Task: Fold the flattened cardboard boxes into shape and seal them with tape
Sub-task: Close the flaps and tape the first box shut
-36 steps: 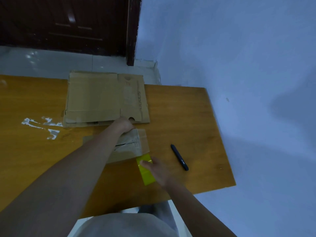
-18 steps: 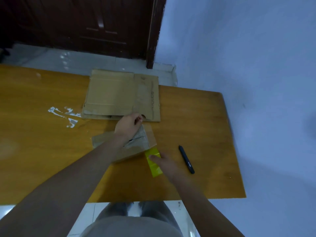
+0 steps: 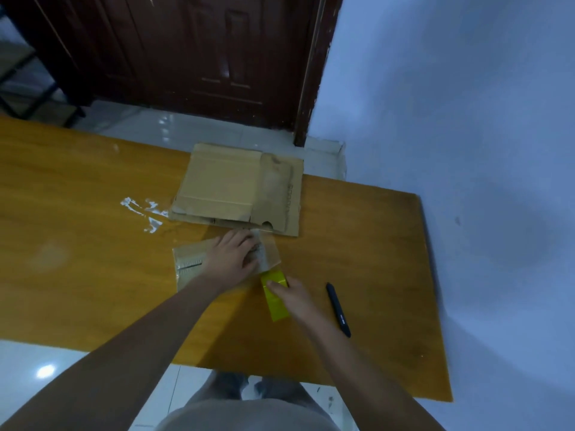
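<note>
Your left hand [image 3: 231,259] moved from the flattened stack [image 3: 239,189] onto the small box [image 3: 189,262], pressing flat; right hand [image 3: 287,293] pinches yellow tape [image 3: 275,298].

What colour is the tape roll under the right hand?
Yellow; the tape roll shows in the head view.
</note>
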Action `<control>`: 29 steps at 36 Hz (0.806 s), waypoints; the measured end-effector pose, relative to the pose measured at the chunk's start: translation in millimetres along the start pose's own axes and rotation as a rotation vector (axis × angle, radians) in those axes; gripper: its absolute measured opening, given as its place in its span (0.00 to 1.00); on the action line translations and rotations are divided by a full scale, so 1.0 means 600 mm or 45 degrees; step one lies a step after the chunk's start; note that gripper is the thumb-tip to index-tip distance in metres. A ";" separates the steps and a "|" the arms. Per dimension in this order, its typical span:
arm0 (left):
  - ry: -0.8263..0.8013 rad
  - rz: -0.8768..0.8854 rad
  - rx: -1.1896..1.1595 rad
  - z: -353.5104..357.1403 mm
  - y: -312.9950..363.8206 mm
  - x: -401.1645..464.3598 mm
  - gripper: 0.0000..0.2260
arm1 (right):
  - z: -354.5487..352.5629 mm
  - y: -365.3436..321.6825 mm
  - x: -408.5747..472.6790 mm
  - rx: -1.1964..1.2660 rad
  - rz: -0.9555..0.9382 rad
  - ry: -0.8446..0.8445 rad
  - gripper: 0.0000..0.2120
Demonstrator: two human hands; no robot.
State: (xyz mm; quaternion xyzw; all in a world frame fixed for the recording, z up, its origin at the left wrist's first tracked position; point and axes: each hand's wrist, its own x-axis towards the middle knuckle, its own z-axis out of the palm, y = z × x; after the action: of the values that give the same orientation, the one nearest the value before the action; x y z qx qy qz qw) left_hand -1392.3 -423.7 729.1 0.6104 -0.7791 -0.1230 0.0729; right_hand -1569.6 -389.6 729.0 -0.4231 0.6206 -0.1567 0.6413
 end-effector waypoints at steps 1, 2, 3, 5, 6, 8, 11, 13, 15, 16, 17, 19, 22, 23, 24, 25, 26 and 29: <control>-0.047 -0.019 -0.009 0.000 0.001 -0.001 0.22 | -0.001 0.000 0.001 0.017 0.008 -0.008 0.05; -0.073 -0.028 -0.007 0.000 0.003 -0.001 0.24 | 0.000 0.001 0.002 0.036 0.015 -0.017 0.05; -0.079 -0.032 -0.003 0.000 0.004 -0.001 0.26 | 0.000 0.001 0.002 0.050 0.022 -0.027 0.06; -0.075 -0.053 -0.012 0.000 0.005 -0.002 0.27 | 0.002 0.005 0.005 0.055 0.041 -0.041 0.05; -0.062 -0.062 -0.022 0.000 0.005 -0.003 0.27 | 0.003 0.007 0.005 0.069 0.047 -0.052 0.05; -0.045 -0.075 -0.026 0.002 0.007 -0.006 0.27 | 0.006 0.014 0.007 0.138 0.058 -0.082 0.04; -0.040 -0.089 -0.013 0.004 0.009 -0.007 0.27 | 0.010 0.019 0.008 0.209 0.064 -0.100 0.03; -0.031 -0.096 -0.026 0.003 0.009 -0.006 0.27 | 0.010 0.021 0.011 0.216 0.061 -0.095 0.04; -0.015 -0.093 -0.033 0.004 0.007 -0.007 0.27 | 0.008 0.021 0.016 0.215 0.052 -0.109 0.05; -0.015 -0.089 -0.026 0.004 0.006 -0.007 0.27 | 0.007 0.020 0.018 0.208 0.052 -0.118 0.05; -0.019 -0.085 -0.015 0.005 0.005 -0.008 0.27 | 0.006 0.019 0.021 0.196 0.054 -0.124 0.06; -0.023 -0.088 0.002 0.007 0.004 -0.008 0.27 | 0.006 0.018 0.023 0.166 0.065 -0.133 0.07; -0.014 -0.100 -0.003 0.008 0.007 -0.006 0.27 | 0.011 0.022 0.031 0.108 0.079 -0.129 0.10; -0.017 -0.103 -0.003 0.008 0.009 -0.005 0.26 | 0.011 0.024 0.034 0.099 0.092 -0.112 0.10; -0.021 -0.104 -0.005 0.008 0.011 -0.004 0.26 | 0.012 0.024 0.035 0.099 0.105 -0.091 0.10; -0.026 -0.104 -0.014 0.009 0.013 -0.003 0.26 | 0.011 0.023 0.036 0.092 0.117 -0.084 0.10; -0.028 -0.107 -0.028 0.010 0.014 -0.002 0.26 | 0.011 0.020 0.037 0.079 0.124 -0.086 0.10; -0.021 -0.141 -0.105 0.012 0.014 -0.003 0.25 | 0.007 0.012 0.036 0.024 0.088 -0.097 0.10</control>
State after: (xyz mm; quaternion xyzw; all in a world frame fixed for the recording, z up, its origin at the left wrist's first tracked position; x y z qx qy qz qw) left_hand -1401.3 -419.4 724.7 0.6479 -0.7390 -0.1639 0.0848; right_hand -1564.3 -399.8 708.8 -0.4011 0.6083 -0.1242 0.6736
